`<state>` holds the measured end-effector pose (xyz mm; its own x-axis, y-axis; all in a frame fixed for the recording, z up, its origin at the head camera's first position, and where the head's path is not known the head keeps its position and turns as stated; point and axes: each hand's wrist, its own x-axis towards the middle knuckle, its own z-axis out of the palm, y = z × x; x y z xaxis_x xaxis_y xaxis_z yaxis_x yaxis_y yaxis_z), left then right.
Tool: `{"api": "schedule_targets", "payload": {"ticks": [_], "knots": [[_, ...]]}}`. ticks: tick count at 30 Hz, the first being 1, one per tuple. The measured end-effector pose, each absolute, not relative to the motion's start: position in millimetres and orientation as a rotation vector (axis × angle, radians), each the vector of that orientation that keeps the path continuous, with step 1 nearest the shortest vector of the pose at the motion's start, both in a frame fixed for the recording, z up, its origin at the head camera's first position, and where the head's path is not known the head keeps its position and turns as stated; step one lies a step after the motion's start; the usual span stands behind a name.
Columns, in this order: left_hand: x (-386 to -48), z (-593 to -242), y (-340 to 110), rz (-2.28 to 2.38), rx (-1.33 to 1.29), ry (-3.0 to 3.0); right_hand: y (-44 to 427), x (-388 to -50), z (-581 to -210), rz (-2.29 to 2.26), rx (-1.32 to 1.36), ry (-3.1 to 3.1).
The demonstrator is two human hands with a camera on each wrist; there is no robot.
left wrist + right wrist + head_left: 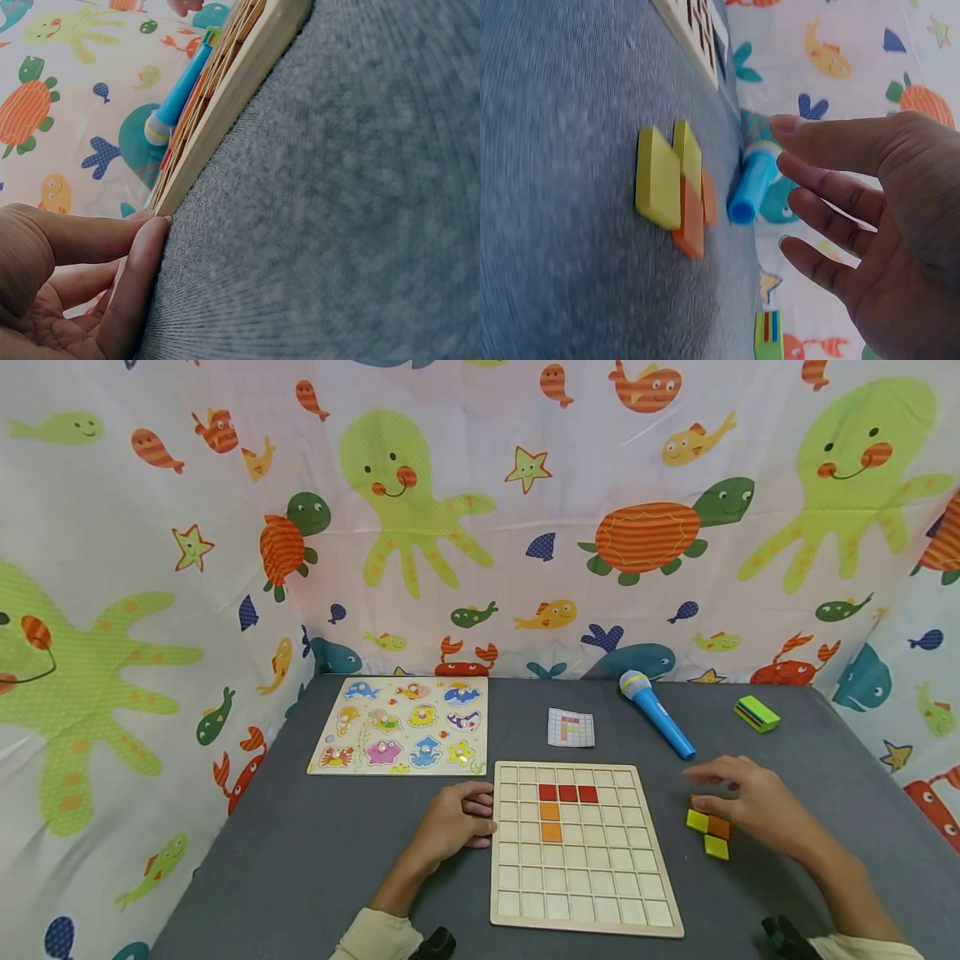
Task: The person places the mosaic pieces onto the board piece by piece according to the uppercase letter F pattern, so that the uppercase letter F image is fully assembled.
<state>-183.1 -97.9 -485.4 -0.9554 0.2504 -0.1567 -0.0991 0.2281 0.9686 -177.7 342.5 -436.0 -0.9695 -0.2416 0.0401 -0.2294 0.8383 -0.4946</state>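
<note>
A wooden grid board [585,881] lies on the grey table; three red tiles [567,793] form a row in it, with two orange tiles [551,832] below the leftmost one. At its left edge, my left hand [448,821] holds the rim between thumb and fingers; the left wrist view has the fingertips against the board's corner [174,196]. My right hand [757,802], fingers apart and holding nothing, hovers over loose tiles right of the board: two yellow tiles [716,847] and two orange ones [718,827]. It partly covers the farther orange tile in the head view.
Behind the board lie a small printed grid card [571,727] and a blue toy microphone [660,718]. A sea-animal puzzle [401,727] is at the back left, and a green striped block [757,713] at the back right. A patterned cloth hangs behind the table.
</note>
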Motion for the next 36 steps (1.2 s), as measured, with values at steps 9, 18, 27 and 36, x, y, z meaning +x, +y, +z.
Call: {"api": "schedule_targets", "payload": {"ticks": [9, 18, 27, 36], "knots": [[-183.6, -485.4, -98.3, 1.791, 0.148, 2.223, 365.2, -182.1, -445.9, -0.772, -0.304, 2.978], [-183.5, -485.3, -98.6, 1.787, 0.149, 2.223, 379.0, -187.7, -455.8, -0.759, -0.237, 2.926], [-183.4, -484.2, -98.7, 1.79, 0.147, 2.216, 382.2, -188.4, -460.4, -0.748, -0.262, 2.908], [-182.8, -484.3, -98.9, 1.783, 0.143, 2.222, 375.8, -187.4, -461.0, -0.757, -0.272, 2.889]]}}
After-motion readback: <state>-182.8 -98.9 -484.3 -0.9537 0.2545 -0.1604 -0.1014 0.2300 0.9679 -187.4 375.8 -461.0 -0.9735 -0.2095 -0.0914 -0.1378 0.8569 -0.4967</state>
